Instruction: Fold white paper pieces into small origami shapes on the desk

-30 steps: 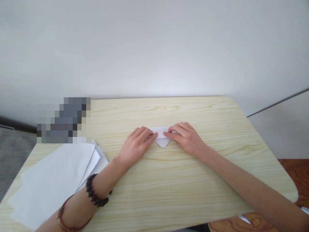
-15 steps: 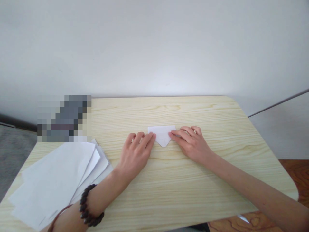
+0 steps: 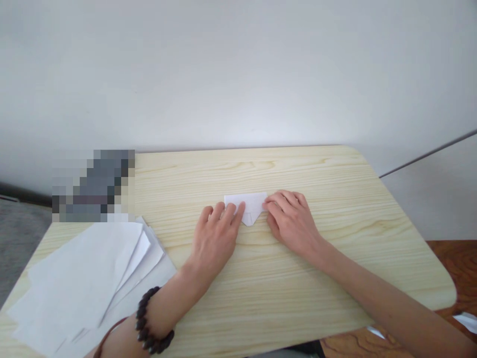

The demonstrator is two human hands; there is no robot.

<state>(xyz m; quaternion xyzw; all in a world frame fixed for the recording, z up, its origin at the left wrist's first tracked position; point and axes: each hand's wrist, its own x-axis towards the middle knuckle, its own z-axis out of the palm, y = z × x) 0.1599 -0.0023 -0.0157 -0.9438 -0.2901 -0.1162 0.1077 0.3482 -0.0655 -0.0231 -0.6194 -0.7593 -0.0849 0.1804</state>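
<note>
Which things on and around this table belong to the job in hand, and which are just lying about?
In the job:
folded white paper
left hand, touching it
right hand, at its right edge
table beneath

Apparently just lying about:
loose white sheets
pixelated dark object beyond them
white pieces past the table's edge

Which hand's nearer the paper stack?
Left. The left hand sits right of the paper stack, touching the folded paper; the right hand is farther right, at its right end.

Prob. home rm: wood-grain tbl [image 3: 316, 199] vs. white wall [image 3: 238, 74], wood-look flr [image 3: 443, 263]
</note>
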